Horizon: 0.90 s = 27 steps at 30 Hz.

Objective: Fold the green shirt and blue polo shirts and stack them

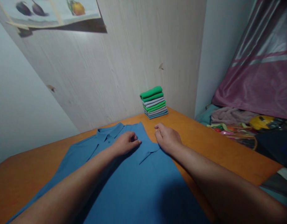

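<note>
A blue collared polo shirt (pixel 138 186) lies spread on the orange-brown table, its collar towards the wall and its lower part running out of view at the bottom. My left hand (pixel 127 142) is over the upper chest, right of the collar; its fingers are loosely curled, with a gap between thumb and forefinger. At the shirt's right sleeve, my right hand (pixel 168 138) touches the edge, fingers bent and thumb apart from the forefinger, which reaches past the cloth over the table. The sleeve has a crease beside it. No cloth shows between the fingers of either hand.
Folded clothes in green, grey, checked and blue form a neat stack (pixel 154 102) at the table's (pixel 192 133) back corner by the wall. Pictures of vegetables (pixel 54 12) hang above. To the right are a pink curtain (pixel 260 74) and a heap of mixed items (pixel 236 124).
</note>
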Each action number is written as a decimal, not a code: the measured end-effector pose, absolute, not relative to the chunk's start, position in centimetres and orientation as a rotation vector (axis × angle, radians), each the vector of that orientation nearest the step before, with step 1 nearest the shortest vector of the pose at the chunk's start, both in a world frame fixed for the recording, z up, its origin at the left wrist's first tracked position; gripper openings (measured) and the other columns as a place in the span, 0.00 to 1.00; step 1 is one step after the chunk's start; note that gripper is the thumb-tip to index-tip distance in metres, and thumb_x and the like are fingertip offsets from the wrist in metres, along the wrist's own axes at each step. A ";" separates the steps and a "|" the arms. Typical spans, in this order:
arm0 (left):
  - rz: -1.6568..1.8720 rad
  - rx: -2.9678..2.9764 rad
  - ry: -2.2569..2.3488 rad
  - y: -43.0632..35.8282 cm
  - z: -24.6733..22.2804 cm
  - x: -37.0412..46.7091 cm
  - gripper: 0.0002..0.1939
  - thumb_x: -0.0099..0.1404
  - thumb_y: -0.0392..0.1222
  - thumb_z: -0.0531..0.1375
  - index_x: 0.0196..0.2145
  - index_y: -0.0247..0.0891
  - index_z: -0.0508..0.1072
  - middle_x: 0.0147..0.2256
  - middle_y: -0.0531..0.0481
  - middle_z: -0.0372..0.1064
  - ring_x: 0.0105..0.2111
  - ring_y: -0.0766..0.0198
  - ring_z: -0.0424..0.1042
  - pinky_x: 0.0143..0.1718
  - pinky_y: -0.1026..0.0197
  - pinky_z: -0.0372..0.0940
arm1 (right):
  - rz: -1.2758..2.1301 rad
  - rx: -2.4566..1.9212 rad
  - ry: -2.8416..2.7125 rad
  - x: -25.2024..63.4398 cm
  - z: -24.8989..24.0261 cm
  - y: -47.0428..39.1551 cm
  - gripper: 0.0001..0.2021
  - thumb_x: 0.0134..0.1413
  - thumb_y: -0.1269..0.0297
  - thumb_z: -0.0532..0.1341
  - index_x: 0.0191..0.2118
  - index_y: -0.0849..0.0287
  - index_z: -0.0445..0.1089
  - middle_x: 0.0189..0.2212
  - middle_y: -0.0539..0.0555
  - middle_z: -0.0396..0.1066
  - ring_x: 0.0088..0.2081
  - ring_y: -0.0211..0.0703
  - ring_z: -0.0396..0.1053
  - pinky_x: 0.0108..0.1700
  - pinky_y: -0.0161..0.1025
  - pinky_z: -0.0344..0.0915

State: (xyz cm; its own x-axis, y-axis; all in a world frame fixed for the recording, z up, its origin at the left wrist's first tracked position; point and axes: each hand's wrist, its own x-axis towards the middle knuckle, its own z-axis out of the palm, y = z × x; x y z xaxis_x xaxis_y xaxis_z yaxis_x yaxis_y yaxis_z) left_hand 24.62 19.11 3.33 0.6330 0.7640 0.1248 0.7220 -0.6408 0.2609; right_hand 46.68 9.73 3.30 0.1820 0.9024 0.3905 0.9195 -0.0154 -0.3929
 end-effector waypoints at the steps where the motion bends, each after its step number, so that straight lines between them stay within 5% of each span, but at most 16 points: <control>1: 0.312 2.697 1.186 18.6 3.3 24.6 0.21 0.63 0.61 0.59 0.38 0.39 0.73 0.35 0.48 0.70 0.33 0.60 0.68 0.35 0.59 0.61 | -0.032 -1.901 -1.703 46.6 3.3 9.7 0.17 0.66 0.59 0.49 0.54 0.53 0.68 0.40 0.54 0.79 0.39 0.48 0.74 0.36 0.39 0.59; 10: 0.178 2.830 1.141 16.0 2.7 23.5 0.40 0.57 0.72 0.59 0.56 0.40 0.70 0.49 0.40 0.68 0.47 0.49 0.68 0.49 0.49 0.63 | 0.169 -1.719 -2.107 46.1 2.3 9.2 0.23 0.59 0.40 0.56 0.51 0.50 0.72 0.44 0.54 0.78 0.45 0.51 0.74 0.40 0.40 0.62; 15: 0.185 2.778 1.132 14.8 2.3 23.0 0.43 0.58 0.74 0.57 0.61 0.41 0.66 0.56 0.38 0.66 0.54 0.45 0.66 0.54 0.45 0.62 | 0.222 -1.742 -2.254 46.6 1.9 9.2 0.26 0.56 0.41 0.60 0.55 0.50 0.72 0.47 0.56 0.77 0.48 0.56 0.74 0.43 0.43 0.63; 19: 0.236 2.732 1.133 13.5 2.3 21.7 0.42 0.60 0.70 0.58 0.62 0.38 0.65 0.60 0.36 0.63 0.59 0.44 0.63 0.58 0.44 0.60 | 0.233 -1.731 -2.268 46.9 1.8 9.2 0.26 0.56 0.44 0.60 0.56 0.50 0.71 0.48 0.55 0.77 0.47 0.55 0.74 0.43 0.42 0.64; 27: 0.417 2.564 1.275 9.6 3.1 13.9 0.29 0.65 0.61 0.59 0.56 0.39 0.71 0.52 0.39 0.72 0.52 0.51 0.71 0.55 0.49 0.64 | 0.112 -1.865 -1.997 47.6 0.7 10.1 0.22 0.62 0.44 0.52 0.48 0.51 0.75 0.38 0.55 0.79 0.40 0.51 0.75 0.33 0.39 0.57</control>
State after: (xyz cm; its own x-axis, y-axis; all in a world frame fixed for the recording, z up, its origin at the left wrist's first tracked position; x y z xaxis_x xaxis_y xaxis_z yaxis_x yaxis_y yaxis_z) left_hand 13.90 9.57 3.10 0.5768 0.8043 0.1429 0.7335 -0.5869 0.3428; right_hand 47.61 10.07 0.71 -0.0261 0.9715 0.2355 0.9391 0.1046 -0.3274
